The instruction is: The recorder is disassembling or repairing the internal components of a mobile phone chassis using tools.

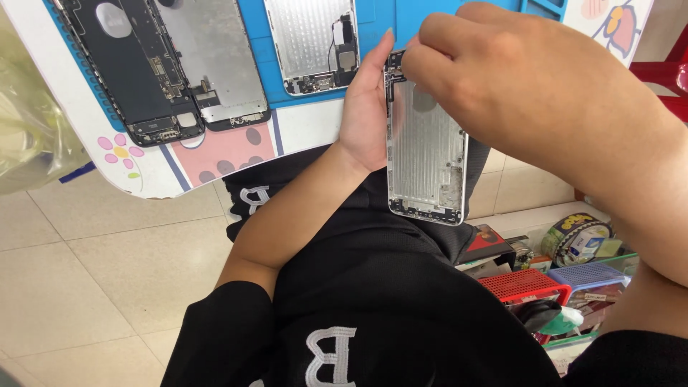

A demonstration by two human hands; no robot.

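Bare phone housing (426, 154) held upright over the lap
Gripped along its edge by left hand (365, 107); right hand (494, 72) fingertips pinched at the top corner; judged light, stiff, thin-walled, best held by the rims

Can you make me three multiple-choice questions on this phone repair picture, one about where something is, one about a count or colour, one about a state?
1. Where is the silver phone housing that the left hand holds?
A. flat on the mat
B. held up over the lap, off the table
C. in the red basket

2. How many opened phone bodies lie on the blue mat?
A. two
B. five
C. none

3. What is the right hand doing?
A. resting on the floor
B. gripping a roll of tape
C. pinching at the housing's top end

Answers: 1 B, it hangs past the table edge; 2 A, a dark phone body and a silver one; 3 C, fingertips meet at the top corner.
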